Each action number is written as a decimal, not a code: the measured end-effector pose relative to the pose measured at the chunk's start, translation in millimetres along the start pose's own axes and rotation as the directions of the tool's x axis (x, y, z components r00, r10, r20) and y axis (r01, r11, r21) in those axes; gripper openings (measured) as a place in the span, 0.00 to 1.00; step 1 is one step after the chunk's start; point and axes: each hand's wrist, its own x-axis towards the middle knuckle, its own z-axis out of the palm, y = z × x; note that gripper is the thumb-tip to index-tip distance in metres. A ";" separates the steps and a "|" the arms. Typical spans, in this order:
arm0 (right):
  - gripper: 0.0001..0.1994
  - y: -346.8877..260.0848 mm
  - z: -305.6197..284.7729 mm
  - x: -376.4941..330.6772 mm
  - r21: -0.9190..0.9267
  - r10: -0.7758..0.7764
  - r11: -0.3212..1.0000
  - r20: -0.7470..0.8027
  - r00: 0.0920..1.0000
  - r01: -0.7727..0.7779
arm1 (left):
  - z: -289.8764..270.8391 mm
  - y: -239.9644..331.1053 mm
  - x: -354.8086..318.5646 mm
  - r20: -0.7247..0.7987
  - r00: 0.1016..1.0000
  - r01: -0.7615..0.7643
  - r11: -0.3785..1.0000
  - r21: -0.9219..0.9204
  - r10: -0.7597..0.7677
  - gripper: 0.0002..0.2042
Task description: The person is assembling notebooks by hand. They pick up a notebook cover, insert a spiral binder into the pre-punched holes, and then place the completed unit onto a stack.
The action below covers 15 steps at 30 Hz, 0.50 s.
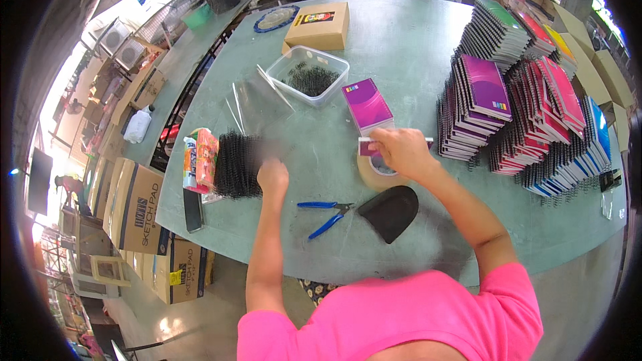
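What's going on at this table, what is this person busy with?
A person in a pink top works at a green table. The right hand rests on a small purple notebook above a roll of tape. The left hand reaches to a bundle of black spiral coils. Blue-handled pliers lie close by, and tall stacks of bound notebooks stand to the right.

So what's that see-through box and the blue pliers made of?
The box looks like clear plastic: you can see the dark coils inside through its glossy walls. The pliers seem to be grey metal, with blue handles, probably rubber or plastic.
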 end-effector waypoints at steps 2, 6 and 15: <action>0.05 -6.4 -6.9 4.3 -0.032 0.018 0.999 0.030 0.999 -0.018 | 6.4 -0.9 -3.3 -0.043 0.998 -0.042 0.995 -0.089 0.039 0.10; 0.06 0.8 13.3 2.0 -0.124 -0.006 0.992 0.040 0.999 0.011 | 14.3 -5.7 1.8 -0.301 0.937 -0.244 0.949 -0.201 0.178 0.13; 0.08 0.9 17.1 -3.4 0.122 0.001 0.993 -0.053 0.999 0.006 | -63.7 75.5 -30.1 0.041 0.984 -0.097 0.722 -0.685 0.171 0.12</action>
